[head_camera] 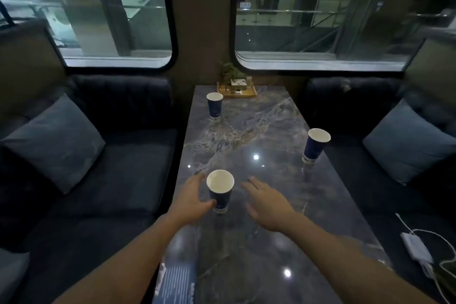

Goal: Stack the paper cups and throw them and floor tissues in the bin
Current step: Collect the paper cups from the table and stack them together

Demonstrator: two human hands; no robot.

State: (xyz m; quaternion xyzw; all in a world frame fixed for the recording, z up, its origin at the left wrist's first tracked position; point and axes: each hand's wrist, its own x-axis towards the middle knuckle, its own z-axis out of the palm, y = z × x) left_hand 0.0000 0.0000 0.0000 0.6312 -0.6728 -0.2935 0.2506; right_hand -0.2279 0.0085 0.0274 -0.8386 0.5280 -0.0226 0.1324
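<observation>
Three blue paper cups with white insides stand upright on a long marble table [246,136]. The near cup [220,191] is at the left side of the table. My left hand [195,198] curls around its left side, fingers apart, with the thumb touching the cup's lower wall. My right hand [267,202] hovers open to the right of that cup, apart from it. A second cup [314,145] stands near the right edge. The third cup [214,106] is at the far left. No tissues or bin are in view.
Dark sofas with grey-blue cushions [55,143] [409,143] flank the table. A wooden tray [237,91] with a small plant and small items sits at the far end under the windows. A white charger and cables [417,249] lie on the right seat.
</observation>
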